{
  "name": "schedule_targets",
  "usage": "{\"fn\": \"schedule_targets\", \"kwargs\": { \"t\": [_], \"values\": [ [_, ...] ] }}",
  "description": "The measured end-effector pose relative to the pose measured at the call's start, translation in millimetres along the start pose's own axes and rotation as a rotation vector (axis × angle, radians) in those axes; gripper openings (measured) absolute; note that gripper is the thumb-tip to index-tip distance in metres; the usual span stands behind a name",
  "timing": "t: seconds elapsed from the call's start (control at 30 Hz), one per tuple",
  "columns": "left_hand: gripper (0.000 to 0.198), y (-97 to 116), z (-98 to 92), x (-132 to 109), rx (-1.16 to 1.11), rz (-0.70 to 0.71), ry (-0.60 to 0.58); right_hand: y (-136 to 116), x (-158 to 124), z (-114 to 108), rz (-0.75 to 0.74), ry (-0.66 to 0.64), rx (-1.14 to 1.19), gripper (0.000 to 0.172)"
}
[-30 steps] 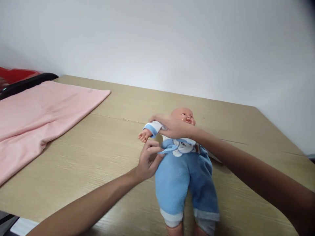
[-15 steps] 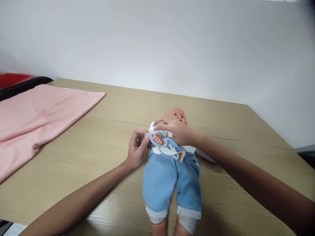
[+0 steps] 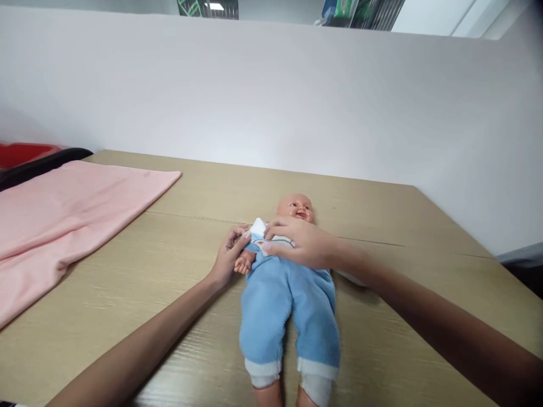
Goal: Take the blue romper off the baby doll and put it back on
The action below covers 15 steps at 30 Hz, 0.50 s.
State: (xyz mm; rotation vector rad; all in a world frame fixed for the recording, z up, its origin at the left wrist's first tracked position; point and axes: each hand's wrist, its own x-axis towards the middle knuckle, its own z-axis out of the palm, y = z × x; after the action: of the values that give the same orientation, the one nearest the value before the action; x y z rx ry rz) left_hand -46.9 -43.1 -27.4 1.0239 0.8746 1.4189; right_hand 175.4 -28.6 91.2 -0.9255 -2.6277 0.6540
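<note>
A bald baby doll (image 3: 296, 207) lies face up on the wooden table, its head pointing away from me. It wears blue fleece trousers (image 3: 265, 316) with white cuffs, and a blue and white top (image 3: 258, 227). At the doll's arm on the left side, my left hand (image 3: 229, 251) pinches the top's sleeve, and the doll's small hand sticks out below. My right hand (image 3: 299, 242) lies across the doll's chest, fingers closed on the top's front. The palm hides much of the chest and the doll's other arm.
A pink cloth (image 3: 76, 220) is spread over the left side of the table (image 3: 382, 217). Behind it at the far left is a red container (image 3: 27, 154) with a black edge beside it. A pale partition (image 3: 271, 96) stands behind the table.
The doll's hand has come down and outward from its chest, out past the sleeve edge. My right hand has moved slightly down onto the chest. The view has tilted up.
</note>
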Motion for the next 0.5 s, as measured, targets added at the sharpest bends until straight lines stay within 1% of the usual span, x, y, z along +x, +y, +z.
{"fn": "schedule_targets", "kwargs": {
  "t": [0.07, 0.1, 0.17, 0.23, 0.3, 0.37, 0.43, 0.5],
  "values": [
    [0.044, -5.0, -2.1, 2.3, -0.075, -0.108, -0.015, -12.9, -6.3, 11.3, 0.091, 0.084, -0.07, 0.024],
    [0.046, -7.0, -2.7, 4.1, -0.095, -0.14, -0.021, -14.7, -7.6, 18.3, 0.158, 0.137, -0.059, 0.019],
    [0.051, -10.5, -3.1, 9.9, -0.103, -0.156, -0.036, -9.4, -6.7, 32.2, 0.284, 0.238, 0.027, 0.015],
    [0.054, -14.2, -2.2, 17.9, -0.093, -0.135, -0.049, 3.0, -2.9, 42.8, 0.371, 0.317, 0.116, 0.019],
    [0.054, -18.1, -0.6, 25.6, -0.077, -0.1, -0.055, 14.8, 1.1, 49.1, 0.4, 0.364, 0.136, 0.022],
    [0.053, -21.8, 0.9, 30.8, -0.062, -0.069, -0.066, 20.6, 3.6, 51.8, 0.419, 0.401, 0.129, 0.022],
    [0.052, -25.0, 0.9, 32.9, -0.048, -0.065, -0.098, 20.2, 4.6, 52.3, 0.432, 0.427, 0.109, 0.022],
    [0.05, -28.0, -0.6, 34.0, -0.036, -0.088, -0.135, 17.0, 5.2, 51.9, 0.455, 0.443, 0.04, 0.023]
  ]
}}
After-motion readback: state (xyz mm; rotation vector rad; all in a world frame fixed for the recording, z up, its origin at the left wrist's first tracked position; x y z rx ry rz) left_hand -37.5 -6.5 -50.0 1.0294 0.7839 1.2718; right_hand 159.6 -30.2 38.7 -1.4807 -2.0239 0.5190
